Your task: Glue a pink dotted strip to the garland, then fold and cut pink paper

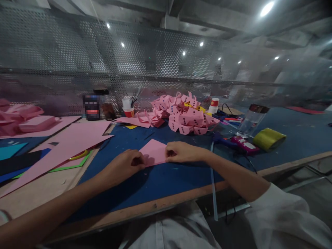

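Note:
Between my two hands a small pink sheet of paper (155,152) rests on the blue table mat (155,186), one corner pointing away from me. My left hand (127,162) pinches its left edge, fingers curled together. On the opposite edge, my right hand (178,152) is closed on the paper the same way. Just beyond lies a heap of folded pink paper pieces (188,119) with dark dots on them. The fingertips are partly hidden by the curled fingers.
Large pink sheets (75,138) and coloured paper lie at the left, with yellow-handled scissors (79,155) partly underneath. To the right are a purple glue gun (243,144), a glue stick (213,186), a clear glass (251,121) and a yellow-green roll (269,139). Paper cups (128,110) stand behind.

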A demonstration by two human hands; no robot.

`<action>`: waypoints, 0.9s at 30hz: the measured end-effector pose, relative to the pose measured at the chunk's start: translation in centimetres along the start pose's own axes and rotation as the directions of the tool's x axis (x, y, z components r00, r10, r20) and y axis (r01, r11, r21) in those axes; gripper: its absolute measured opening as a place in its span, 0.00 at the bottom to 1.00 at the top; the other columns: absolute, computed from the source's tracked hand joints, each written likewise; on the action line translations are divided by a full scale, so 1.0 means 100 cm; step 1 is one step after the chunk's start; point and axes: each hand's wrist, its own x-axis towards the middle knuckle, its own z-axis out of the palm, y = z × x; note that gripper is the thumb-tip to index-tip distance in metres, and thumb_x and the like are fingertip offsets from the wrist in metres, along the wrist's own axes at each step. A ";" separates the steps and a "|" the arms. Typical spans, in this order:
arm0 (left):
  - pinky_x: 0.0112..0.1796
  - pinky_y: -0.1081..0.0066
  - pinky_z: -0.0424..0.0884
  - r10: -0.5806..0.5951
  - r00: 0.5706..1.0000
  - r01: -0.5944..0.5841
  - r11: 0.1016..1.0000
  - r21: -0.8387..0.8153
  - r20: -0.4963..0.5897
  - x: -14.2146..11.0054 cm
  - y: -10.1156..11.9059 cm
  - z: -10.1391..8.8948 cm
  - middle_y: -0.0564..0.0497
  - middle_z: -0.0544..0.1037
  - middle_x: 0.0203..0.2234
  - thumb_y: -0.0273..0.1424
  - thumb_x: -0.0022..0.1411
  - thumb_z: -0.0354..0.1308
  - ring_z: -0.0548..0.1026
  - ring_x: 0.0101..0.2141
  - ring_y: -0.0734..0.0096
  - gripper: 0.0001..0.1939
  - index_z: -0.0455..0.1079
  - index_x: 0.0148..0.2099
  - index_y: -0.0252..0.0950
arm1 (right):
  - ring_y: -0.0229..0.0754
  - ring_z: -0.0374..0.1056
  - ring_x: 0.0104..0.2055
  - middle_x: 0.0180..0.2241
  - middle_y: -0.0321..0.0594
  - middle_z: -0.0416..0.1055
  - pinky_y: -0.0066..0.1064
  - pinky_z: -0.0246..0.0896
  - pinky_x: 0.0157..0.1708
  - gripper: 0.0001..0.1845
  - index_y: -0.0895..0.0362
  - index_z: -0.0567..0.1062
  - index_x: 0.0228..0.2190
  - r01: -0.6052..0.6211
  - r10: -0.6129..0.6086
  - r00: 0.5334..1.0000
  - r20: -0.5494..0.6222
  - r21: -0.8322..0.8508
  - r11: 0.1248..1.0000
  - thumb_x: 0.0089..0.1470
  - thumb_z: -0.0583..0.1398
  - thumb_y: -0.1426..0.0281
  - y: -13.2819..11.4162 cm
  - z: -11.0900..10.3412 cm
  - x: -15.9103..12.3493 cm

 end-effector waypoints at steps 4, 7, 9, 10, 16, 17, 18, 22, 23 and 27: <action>0.36 0.66 0.66 0.036 0.999 -0.036 0.999 0.017 -0.013 0.002 0.001 0.001 0.49 0.80 0.32 0.39 0.60 0.58 0.75 0.35 0.60 0.11 0.76 0.34 0.39 | 0.39 0.67 0.36 0.36 0.40 0.72 0.28 0.59 0.36 0.04 0.60 0.77 0.34 -0.024 0.024 1.000 -0.001 0.010 1.000 0.57 0.63 0.71 -0.001 0.001 0.000; 0.36 0.66 0.65 0.074 0.996 -0.073 0.997 0.039 -0.042 0.004 0.002 0.005 0.49 0.79 0.31 0.39 0.61 0.57 0.74 0.34 0.60 0.11 0.75 0.33 0.38 | 0.39 0.68 0.37 0.37 0.40 0.73 0.27 0.59 0.36 0.06 0.59 0.77 0.35 -0.037 0.037 0.999 0.002 0.059 0.998 0.56 0.64 0.69 -0.004 0.003 0.004; 0.36 0.66 0.64 0.091 0.994 -0.086 0.994 0.071 -0.064 0.005 0.001 0.007 0.50 0.77 0.29 0.37 0.61 0.57 0.73 0.33 0.61 0.10 0.73 0.31 0.38 | 0.39 0.68 0.37 0.37 0.40 0.74 0.27 0.59 0.36 0.08 0.59 0.77 0.36 -0.064 0.064 0.998 0.008 0.084 0.994 0.57 0.64 0.67 -0.009 0.006 0.011; 0.35 0.66 0.63 0.098 0.993 -0.092 0.992 0.085 -0.070 0.006 0.001 0.008 0.50 0.77 0.29 0.36 0.60 0.56 0.72 0.32 0.61 0.09 0.72 0.31 0.38 | 0.39 0.69 0.37 0.37 0.40 0.75 0.28 0.58 0.35 0.09 0.59 0.77 0.36 -0.080 0.080 0.997 0.010 0.083 0.993 0.57 0.64 0.65 -0.012 0.008 0.016; 0.36 0.65 0.63 0.106 0.991 -0.100 0.992 0.083 -0.078 0.004 -0.003 0.011 0.49 0.78 0.30 0.33 0.60 0.55 0.73 0.34 0.59 0.06 0.71 0.33 0.38 | 0.39 0.66 0.34 0.35 0.38 0.74 0.28 0.53 0.30 0.10 0.57 0.75 0.33 -0.105 0.106 0.993 -0.052 0.016 0.994 0.54 0.63 0.63 -0.029 0.030 0.043; 0.37 0.64 0.64 0.104 0.991 -0.098 0.992 0.077 -0.082 0.003 -0.003 0.011 0.48 0.78 0.30 0.33 0.60 0.55 0.73 0.35 0.58 0.06 0.72 0.33 0.38 | 0.39 0.66 0.33 0.34 0.38 0.74 0.28 0.52 0.30 0.08 0.57 0.74 0.32 -0.100 0.100 0.992 -0.079 0.005 0.995 0.53 0.62 0.64 -0.030 0.034 0.045; 0.37 0.64 0.63 0.103 0.991 -0.097 0.993 0.070 -0.088 0.003 -0.003 0.011 0.48 0.79 0.31 0.33 0.60 0.55 0.73 0.36 0.58 0.06 0.72 0.34 0.38 | 0.38 0.65 0.33 0.33 0.37 0.74 0.29 0.51 0.30 0.07 0.56 0.73 0.31 -0.099 0.097 0.989 -0.108 -0.011 0.995 0.53 0.62 0.65 -0.030 0.037 0.046; 0.37 0.63 0.63 0.100 0.989 -0.097 0.995 0.038 -0.106 0.003 -0.001 0.012 0.48 0.80 0.32 0.32 0.59 0.55 0.73 0.37 0.56 0.06 0.73 0.34 0.39 | 0.38 0.63 0.32 0.31 0.36 0.72 0.29 0.49 0.29 0.08 0.56 0.71 0.29 -0.121 0.111 0.982 -0.152 -0.059 0.991 0.50 0.62 0.65 -0.031 0.044 0.048; 0.37 0.63 0.63 0.098 0.990 -0.096 0.995 0.031 -0.105 0.003 0.000 0.012 0.48 0.80 0.32 0.32 0.58 0.55 0.73 0.37 0.56 0.06 0.73 0.34 0.38 | 0.38 0.63 0.31 0.31 0.36 0.72 0.29 0.49 0.29 0.08 0.56 0.70 0.29 -0.126 0.116 0.982 -0.148 -0.061 0.990 0.50 0.62 0.65 -0.032 0.044 0.048; 0.38 0.63 0.62 0.085 0.992 -0.084 0.996 0.019 -0.095 0.003 -0.001 0.013 0.49 0.80 0.32 0.31 0.57 0.55 0.73 0.37 0.57 0.06 0.73 0.34 0.38 | 0.38 0.64 0.31 0.31 0.35 0.73 0.29 0.48 0.28 0.08 0.56 0.71 0.30 -0.160 0.152 0.979 -0.135 -0.050 0.986 0.48 0.63 0.65 -0.034 0.043 0.048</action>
